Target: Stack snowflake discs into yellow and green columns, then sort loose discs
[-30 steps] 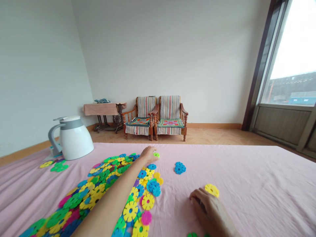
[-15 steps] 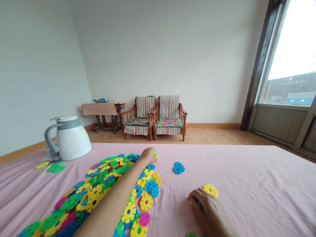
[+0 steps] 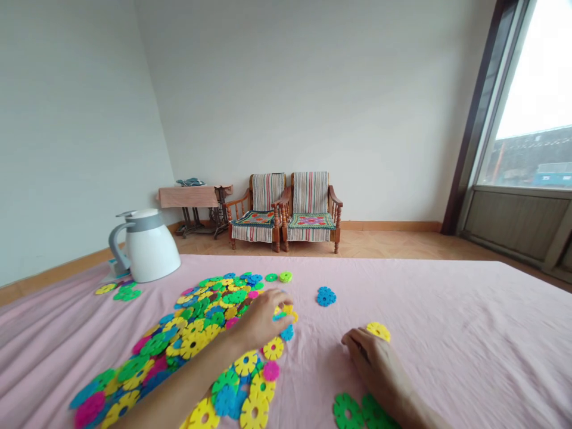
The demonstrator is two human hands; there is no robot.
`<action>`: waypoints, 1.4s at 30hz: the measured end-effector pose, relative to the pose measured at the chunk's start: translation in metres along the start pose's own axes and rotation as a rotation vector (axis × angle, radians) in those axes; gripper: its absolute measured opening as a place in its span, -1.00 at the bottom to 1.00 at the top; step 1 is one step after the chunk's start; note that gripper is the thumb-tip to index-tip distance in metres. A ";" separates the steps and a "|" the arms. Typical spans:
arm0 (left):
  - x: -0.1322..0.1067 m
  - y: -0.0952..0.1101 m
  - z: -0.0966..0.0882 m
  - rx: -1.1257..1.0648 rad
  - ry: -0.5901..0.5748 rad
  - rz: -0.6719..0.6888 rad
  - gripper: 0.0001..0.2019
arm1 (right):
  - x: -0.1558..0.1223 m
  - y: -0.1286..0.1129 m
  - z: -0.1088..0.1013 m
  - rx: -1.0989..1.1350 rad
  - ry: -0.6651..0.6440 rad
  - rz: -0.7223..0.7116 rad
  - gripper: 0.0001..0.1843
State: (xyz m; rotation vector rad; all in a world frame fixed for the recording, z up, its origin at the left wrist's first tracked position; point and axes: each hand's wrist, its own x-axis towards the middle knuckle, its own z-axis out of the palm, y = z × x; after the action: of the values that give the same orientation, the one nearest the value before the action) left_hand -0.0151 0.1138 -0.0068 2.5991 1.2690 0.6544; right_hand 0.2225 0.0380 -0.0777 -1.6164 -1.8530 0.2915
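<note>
A big heap of flower-shaped plastic discs (image 3: 201, 322) in yellow, green, blue and pink lies on the pink cloth (image 3: 447, 333) at the left. My left hand (image 3: 266, 316) is at the heap's right edge, fingers curled in a pinch on a blue disc (image 3: 280, 316). My right hand (image 3: 378, 366) rests on the cloth with its fingers bent under, and what they hold is hidden. A yellow disc (image 3: 378, 330) lies just beyond its fingertips. Two green discs (image 3: 353, 412) lie by its wrist.
A blue disc pair (image 3: 326, 295) lies alone mid-cloth, and a light green disc (image 3: 285, 276) and a green one (image 3: 270, 277) lie farther back. A white kettle (image 3: 149, 244) stands at the far left. Two wooden armchairs (image 3: 286, 208), a small table (image 3: 194, 196) and a window (image 3: 531, 119) lie beyond.
My left hand has drawn back from the far light green disc, leaving it on the cloth, and now pinches at the heap's near right edge. The right hand has barely moved.
</note>
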 end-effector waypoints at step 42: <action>-0.085 -0.031 -0.004 0.115 0.213 -0.008 -0.81 | 0.050 -0.098 0.059 -0.138 -0.070 -0.046 -0.84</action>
State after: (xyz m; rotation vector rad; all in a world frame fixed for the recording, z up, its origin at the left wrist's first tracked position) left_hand -0.0848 0.0667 -0.0403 2.6713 1.4161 0.9038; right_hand 0.1069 0.0786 -0.0517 -1.6715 -1.9982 0.2066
